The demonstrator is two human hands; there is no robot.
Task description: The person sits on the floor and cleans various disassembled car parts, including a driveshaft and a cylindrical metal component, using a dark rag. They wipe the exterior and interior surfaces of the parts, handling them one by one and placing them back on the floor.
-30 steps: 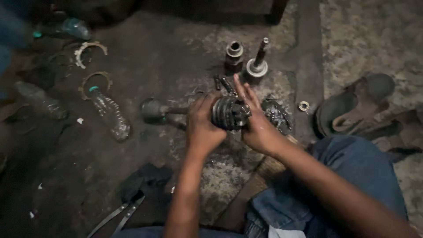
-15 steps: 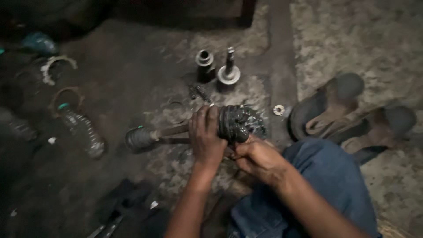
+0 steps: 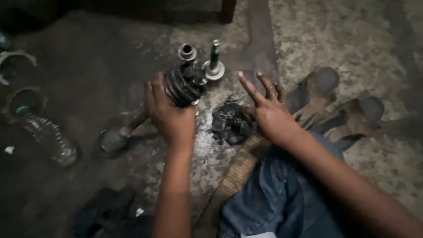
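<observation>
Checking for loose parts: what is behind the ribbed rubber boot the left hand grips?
Behind the rubber boot held by the left hand stand a metal sleeve and a threaded stub on the floor. The boot's inside is hidden.

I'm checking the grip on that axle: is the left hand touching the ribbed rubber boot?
Touching. The head view shows the left hand wrapped around the ribbed rubber boot, fingers pressed on its folds with no gap.

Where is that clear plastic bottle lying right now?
In the head view, the plastic bottle lies on the dark floor at the far left, beside a round ring, well left of the left hand gripping the axle shaft.
</observation>
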